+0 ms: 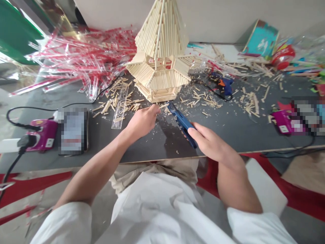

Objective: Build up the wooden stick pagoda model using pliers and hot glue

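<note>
My left hand [144, 119] is closed, pinching a short thin wooden stick [164, 105] that points to the right. In my right hand [208, 139] is a pair of blue-handled pliers [180, 119], its jaws up by the stick's free end; whether they touch it I cannot tell. Just beyond both hands stands a tiered model tower [166, 79] built of wooden sticks, with a pointed roof. A clear plastic ruler [120, 107] lies left of my left hand among cut stick pieces [109, 105].
Red-and-clear plastic wrappers [88, 57] are heaped at the back left. A phone [73, 130] and purple power strip [45, 135] lie left. A blue-and-orange glue gun [225, 85] and its cable lie right of the tower. Another purple power strip [282, 122] sits far right.
</note>
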### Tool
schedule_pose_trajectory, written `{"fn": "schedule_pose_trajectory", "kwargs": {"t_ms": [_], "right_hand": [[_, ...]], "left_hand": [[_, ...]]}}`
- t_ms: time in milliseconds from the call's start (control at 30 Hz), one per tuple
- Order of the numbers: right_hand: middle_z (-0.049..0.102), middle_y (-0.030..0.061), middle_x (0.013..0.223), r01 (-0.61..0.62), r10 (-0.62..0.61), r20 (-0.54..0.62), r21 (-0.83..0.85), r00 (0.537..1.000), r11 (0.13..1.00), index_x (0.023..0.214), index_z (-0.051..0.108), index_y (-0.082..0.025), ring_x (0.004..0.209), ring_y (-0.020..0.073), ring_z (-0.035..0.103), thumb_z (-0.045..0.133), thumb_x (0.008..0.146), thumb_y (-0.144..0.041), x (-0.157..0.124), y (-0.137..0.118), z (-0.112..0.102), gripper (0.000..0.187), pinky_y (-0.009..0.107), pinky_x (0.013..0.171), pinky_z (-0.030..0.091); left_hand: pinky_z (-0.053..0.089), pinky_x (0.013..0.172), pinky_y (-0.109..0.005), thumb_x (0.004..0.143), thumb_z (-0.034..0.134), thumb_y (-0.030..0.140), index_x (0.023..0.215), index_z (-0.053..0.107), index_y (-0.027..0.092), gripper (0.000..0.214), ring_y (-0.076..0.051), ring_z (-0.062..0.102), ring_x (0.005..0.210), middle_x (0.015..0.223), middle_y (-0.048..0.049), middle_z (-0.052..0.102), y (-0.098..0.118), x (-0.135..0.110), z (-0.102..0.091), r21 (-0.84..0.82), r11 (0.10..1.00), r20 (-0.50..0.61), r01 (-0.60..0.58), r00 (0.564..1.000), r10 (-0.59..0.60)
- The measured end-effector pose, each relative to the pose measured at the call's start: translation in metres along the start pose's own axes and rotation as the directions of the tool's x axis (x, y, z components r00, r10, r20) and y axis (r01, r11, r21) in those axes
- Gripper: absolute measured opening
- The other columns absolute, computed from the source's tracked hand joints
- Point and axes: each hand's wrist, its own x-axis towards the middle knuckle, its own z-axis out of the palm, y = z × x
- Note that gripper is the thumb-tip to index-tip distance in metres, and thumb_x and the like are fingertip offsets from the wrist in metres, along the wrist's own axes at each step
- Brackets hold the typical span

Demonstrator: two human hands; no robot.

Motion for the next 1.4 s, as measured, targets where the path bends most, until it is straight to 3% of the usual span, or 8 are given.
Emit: {"fn": "schedule_pose_trajectory", "kwargs": {"t_ms": [167,433,633,933,1400], "right_hand": [[0.064,0.0019,0.086,0.004,-0.012,0.041,0.188,0.999,0.982,0.107,0.061,-0.025,0.087,0.0232,0.061,0.04,0.107,-0.057,-0.001,-0.007,0.016,0.038,0.036,0.08,0.047],[0.059,0.0006,0.084,0.029,-0.022,-0.031,0.265,0.999,0.964,0.106,0.058,-0.024,0.082,0.0208,0.06,0.04,0.107,-0.058,0.001,-0.024,0.038,0.038,0.033,0.072,0.046],[0.064,0.0018,0.09,0.062,-0.05,-0.064,0.196,0.997,0.979,0.106,0.059,-0.023,0.076,0.0193,0.058,0.039,0.108,-0.058,0.001,-0.023,0.041,0.04,0.034,0.072,0.046],[0.069,0.0101,0.112,0.139,-0.134,-0.113,0.039,0.985,0.99,0.124,0.06,-0.023,0.102,0.0268,0.064,0.037,0.11,-0.051,0.002,-0.023,0.047,0.039,0.042,0.095,0.049],[0.067,0.0151,0.121,0.135,-0.133,-0.13,0.003,0.983,0.991,0.131,0.057,-0.021,0.108,0.03,0.065,0.032,0.11,-0.059,0.002,-0.025,0.054,0.049,0.047,0.097,0.051]], "left_hand": [[0.054,0.073,-0.028,0.091,0.043,0.01,0.11,0.061,0.016,0.026,-0.019,0.075,0.082,0.104,-0.011,0.079,0.005,-0.001,0.0,0.013,1.0,0.017,0.027,0.999,-0.027],[0.05,0.069,-0.028,0.089,0.044,0.007,0.105,0.059,0.017,0.025,-0.02,0.073,0.077,0.099,-0.0094,0.077,0.003,-0.003,0.003,0.024,1.0,0.006,0.011,1.0,-0.011],[0.048,0.067,-0.025,0.088,0.046,0.007,0.106,0.061,0.017,0.026,-0.017,0.072,0.075,0.096,-0.0072,0.076,0.006,-0.003,0.001,0.083,0.996,0.015,0.008,1.0,-0.009],[0.048,0.063,-0.026,0.091,0.049,0.013,0.111,0.066,0.016,0.027,-0.018,0.072,0.072,0.096,-0.0092,0.079,0.003,-0.003,0.004,0.222,0.975,0.003,0.027,1.0,-0.028],[0.048,0.066,-0.027,0.092,0.05,0.013,0.108,0.069,0.016,0.025,-0.02,0.075,0.08,0.099,-0.0086,0.08,0.009,-0.002,-0.003,0.251,0.966,-0.005,0.061,0.998,-0.062]]}}
